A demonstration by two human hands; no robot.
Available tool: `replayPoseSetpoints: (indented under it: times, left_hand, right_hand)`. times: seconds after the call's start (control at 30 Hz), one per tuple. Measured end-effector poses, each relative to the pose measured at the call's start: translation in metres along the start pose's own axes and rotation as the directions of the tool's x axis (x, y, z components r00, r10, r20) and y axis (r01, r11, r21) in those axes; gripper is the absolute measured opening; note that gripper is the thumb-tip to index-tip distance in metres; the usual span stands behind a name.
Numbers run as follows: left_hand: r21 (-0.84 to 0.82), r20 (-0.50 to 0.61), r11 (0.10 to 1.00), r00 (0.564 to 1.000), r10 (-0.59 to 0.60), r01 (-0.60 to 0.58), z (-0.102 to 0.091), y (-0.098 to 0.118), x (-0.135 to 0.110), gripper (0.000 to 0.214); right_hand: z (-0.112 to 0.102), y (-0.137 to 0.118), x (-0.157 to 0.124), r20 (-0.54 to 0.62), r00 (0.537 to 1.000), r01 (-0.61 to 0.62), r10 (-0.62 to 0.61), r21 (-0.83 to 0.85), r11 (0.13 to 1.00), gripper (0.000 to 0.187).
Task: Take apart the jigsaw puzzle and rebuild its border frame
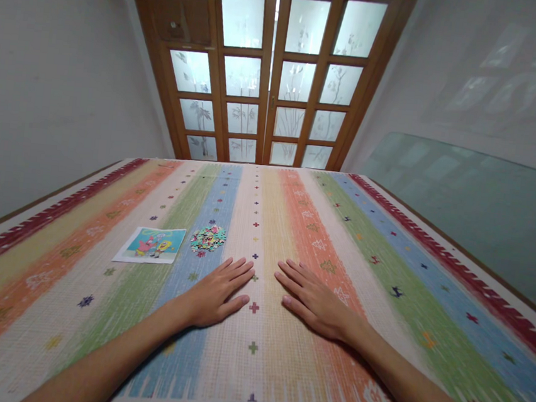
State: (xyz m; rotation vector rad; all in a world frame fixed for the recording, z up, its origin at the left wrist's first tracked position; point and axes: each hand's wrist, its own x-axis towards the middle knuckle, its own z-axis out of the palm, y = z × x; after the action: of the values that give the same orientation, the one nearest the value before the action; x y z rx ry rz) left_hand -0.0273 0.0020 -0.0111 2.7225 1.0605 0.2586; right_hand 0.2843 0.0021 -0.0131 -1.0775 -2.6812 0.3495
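My left hand lies palm down on the striped tablecloth, fingers stretched out and holding nothing. My right hand rests flat in the same way, a short gap to the right of the left one. Just beyond my left hand sits a small heap of jigsaw puzzle pieces in green, red, yellow and white. Left of that heap a printed picture sheet lies flat, with cartoon figures on a blue-green ground.
Wooden doors with frosted glass panes stand behind the table's far edge. A pale wall runs along the left side. On the right, a large greenish glass sheet stands by the table near another wall.
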Motion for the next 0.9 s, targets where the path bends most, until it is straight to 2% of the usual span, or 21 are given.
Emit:
replayPoseSetpoints:
  times: [0.37, 0.9]
  left_hand:
    - [0.008, -0.007, 1.0, 1.0, 0.015, -0.015, -0.0006, -0.0004, -0.0003, 0.058]
    - [0.015, -0.001, 1.0, 1.0, 0.014, -0.014, 0.0008, -0.0008, -0.0007, 0.059]
  right_hand:
    - [-0.0005, -0.0004, 0.0002, 0.034, 0.999, -0.013, 0.013, 0.006, 1.0, 0.059]
    - [0.0026, 0.0019, -0.0003, 0.018, 1.0, -0.021, 0.02, 0.025, 0.999, 0.058]
